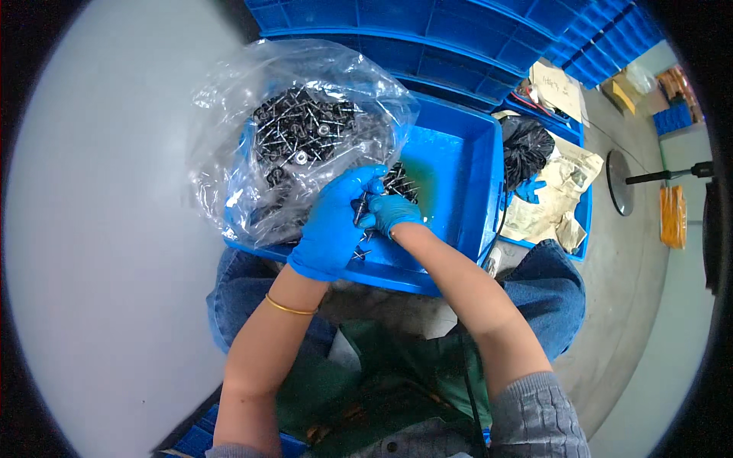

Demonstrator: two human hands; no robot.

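My hands come together over a blue plastic bin, both in blue gloves. My left hand is closed around several small dark metal parts with thin silver shanks. Beside it, the bent fingers of my right hand press together at these same parts; its fingertips are partly hidden. A clear plastic bag takes up the bin's left side, holding a heap of similar metal parts. Loose metal parts lie in the bin just beyond my right hand, and a few more show below my fingers.
Stacked blue crates stand behind the bin. To the right, another blue crate holds brown paper and a black plastic bag. A round black-rimmed disc on a stand is farther right. A pale surface fills the left.
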